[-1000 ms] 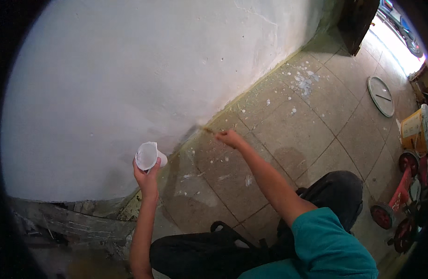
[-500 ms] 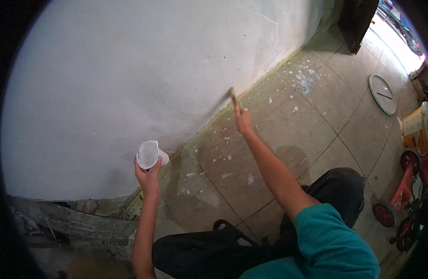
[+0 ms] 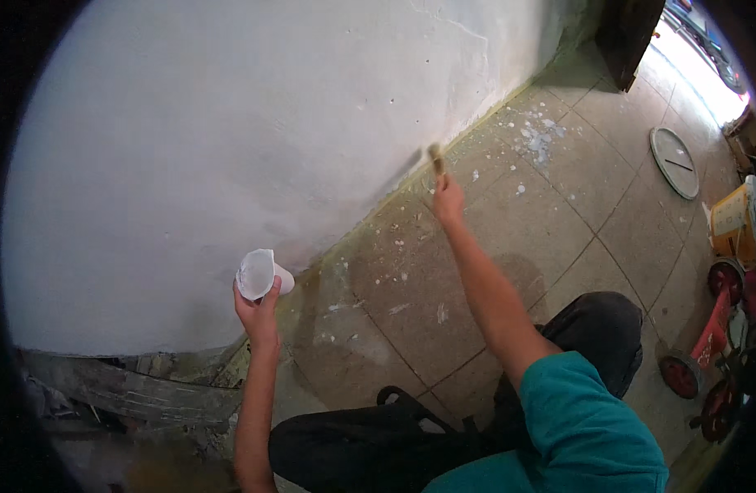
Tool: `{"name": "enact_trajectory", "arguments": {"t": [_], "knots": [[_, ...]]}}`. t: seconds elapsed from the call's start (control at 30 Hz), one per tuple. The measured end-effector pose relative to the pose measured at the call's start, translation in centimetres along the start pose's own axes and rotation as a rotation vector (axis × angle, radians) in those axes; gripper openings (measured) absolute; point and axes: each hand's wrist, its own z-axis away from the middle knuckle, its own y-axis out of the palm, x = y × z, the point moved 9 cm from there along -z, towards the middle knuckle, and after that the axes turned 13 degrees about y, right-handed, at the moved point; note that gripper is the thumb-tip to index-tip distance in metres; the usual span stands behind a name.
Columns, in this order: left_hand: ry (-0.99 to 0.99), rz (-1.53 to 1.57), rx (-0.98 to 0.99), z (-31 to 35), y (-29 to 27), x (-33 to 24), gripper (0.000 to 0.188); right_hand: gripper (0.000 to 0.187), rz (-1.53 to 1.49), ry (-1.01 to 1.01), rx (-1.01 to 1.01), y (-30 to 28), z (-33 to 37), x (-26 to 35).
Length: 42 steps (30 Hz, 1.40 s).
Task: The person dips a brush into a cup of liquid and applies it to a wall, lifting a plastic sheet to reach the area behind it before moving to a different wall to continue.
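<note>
My left hand (image 3: 258, 314) grips a white cup-like container (image 3: 258, 274) with an uneven, cut rim, held tilted near the foot of the wall. Whitish residue coats its inside. Farther right, my right hand (image 3: 448, 197) is closed round the handle of a paintbrush (image 3: 437, 158). The brush's bristle end is smeared by motion and points up toward the base of the white wall (image 3: 230, 148); whether it touches the wall, I cannot tell. Patchy greyish areas and a few small holes mark the wall.
White splashes dot the tiled floor (image 3: 559, 197) along the wall. A round lid (image 3: 675, 163) with a dark stick on it lies at right, beside a yellow-and-white bucket (image 3: 733, 220) and a red wheeled toy (image 3: 709, 337). A dark door (image 3: 631, 41) stands at the far right.
My right hand and the brush have moved to the right along the wall's base. The left hand with the container has barely shifted.
</note>
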Motion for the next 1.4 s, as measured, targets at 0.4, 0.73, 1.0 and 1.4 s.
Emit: {"name": "enact_trajectory", "arguments": {"t": [0.4, 0.73, 1.0, 1.4], "knots": [[0.011, 0.016, -0.006, -0.1, -0.1, 0.5, 0.061, 0.032, 0.083, -0.339, 0.433, 8.4, 10.4, -0.8], [-0.021, 0.019, -0.032, 0.0, -1.1, 1.0, 0.062, 0.035, -0.115, 0.136, -0.046, -0.1, 0.4, -2.6], [0.033, 0.006, 0.001, 0.0, -0.3, 0.3, 0.060, 0.034, 0.131, -0.174, 0.391, 8.6, 9.0, -2.7], [0.025, -0.018, -0.048, -0.1, -1.3, -0.1, 0.057, 0.040, -0.150, 0.190, 0.035, 1.7, 2.7, -3.5]]}}
